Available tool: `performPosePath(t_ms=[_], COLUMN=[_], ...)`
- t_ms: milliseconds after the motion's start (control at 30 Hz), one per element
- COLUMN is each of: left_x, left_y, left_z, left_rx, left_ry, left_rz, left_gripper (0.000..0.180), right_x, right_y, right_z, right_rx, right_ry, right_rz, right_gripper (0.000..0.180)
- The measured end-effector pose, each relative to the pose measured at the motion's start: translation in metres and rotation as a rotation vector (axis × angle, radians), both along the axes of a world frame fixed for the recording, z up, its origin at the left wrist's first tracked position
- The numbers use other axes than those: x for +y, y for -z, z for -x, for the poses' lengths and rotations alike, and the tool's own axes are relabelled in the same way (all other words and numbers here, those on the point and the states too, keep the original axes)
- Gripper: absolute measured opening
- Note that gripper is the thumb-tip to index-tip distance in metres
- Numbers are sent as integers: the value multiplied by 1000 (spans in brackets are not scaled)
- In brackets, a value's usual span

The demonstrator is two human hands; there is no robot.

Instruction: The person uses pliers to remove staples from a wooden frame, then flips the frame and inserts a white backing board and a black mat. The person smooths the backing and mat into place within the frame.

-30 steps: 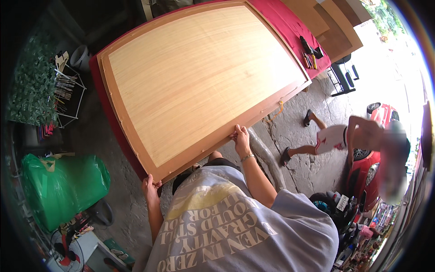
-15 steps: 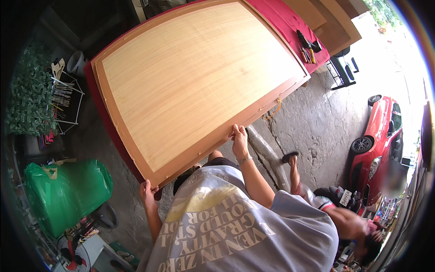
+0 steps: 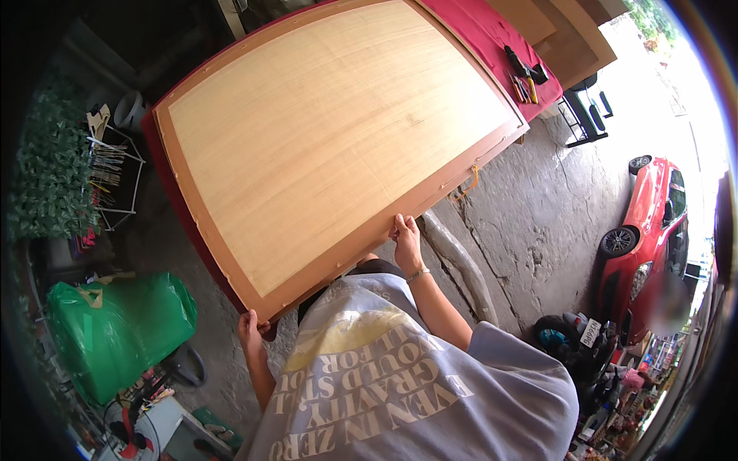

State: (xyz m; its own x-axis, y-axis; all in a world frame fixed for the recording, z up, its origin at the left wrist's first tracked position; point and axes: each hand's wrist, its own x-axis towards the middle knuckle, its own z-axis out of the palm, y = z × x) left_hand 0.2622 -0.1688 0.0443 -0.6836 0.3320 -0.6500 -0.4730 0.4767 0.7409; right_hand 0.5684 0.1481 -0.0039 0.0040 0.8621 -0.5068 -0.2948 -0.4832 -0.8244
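Observation:
A large light wooden panel (image 3: 330, 131) with a darker brown border lies tilted over a red-covered table (image 3: 492, 34). My left hand (image 3: 250, 329) grips the panel's near left corner from below. My right hand (image 3: 405, 240), with a bracelet at the wrist, holds the near edge further right, fingers on the brown border. My grey printed shirt fills the lower middle of the view. A small orange strip (image 3: 465, 184) hangs off the panel's near edge by the right corner.
Hand tools (image 3: 524, 73) lie on the red table's right end, a black chair (image 3: 584, 111) beyond. A green bag (image 3: 115, 330), wire rack (image 3: 111, 173) and leafy hedge (image 3: 46, 169) stand left. A red car (image 3: 653, 223) and motorbikes (image 3: 573, 342) stand right on cracked concrete.
A passer-by on the right walked toward the lower right and is out of view now. Both hands keep their hold and the panel has barely shifted.

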Motion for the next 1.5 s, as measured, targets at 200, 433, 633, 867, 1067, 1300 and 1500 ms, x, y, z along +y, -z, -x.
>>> performPosePath(t_ms=[200,433,633,867,1067,1300,1500], left_x=[-1,-7,-6,-13,10,82,121], left_y=[-8,-1,-13,-44,-125,-227,-271], left_z=[-2,-2,-7,-1,15,96,131], left_rx=[29,94,41,153,431,963,1521], left_ry=[20,24,-30,27,-140,148,116], left_rz=[-21,60,47,-133,-499,-844,-660], left_gripper=[30,30,28,22,45,71,48], right_x=[3,-6,-16,-7,23,103,143], right_y=[-6,-18,-28,-58,-162,-274,-322], right_z=[2,2,-5,-6,9,61,88], right_rx=[13,-42,-120,96,210,277,315], right_ry=[-8,-40,-171,-109,-141,-228,-362], right_rz=[4,-32,-57,-27,-365,-821,-962], right_gripper=[23,23,25,21,23,31,31])
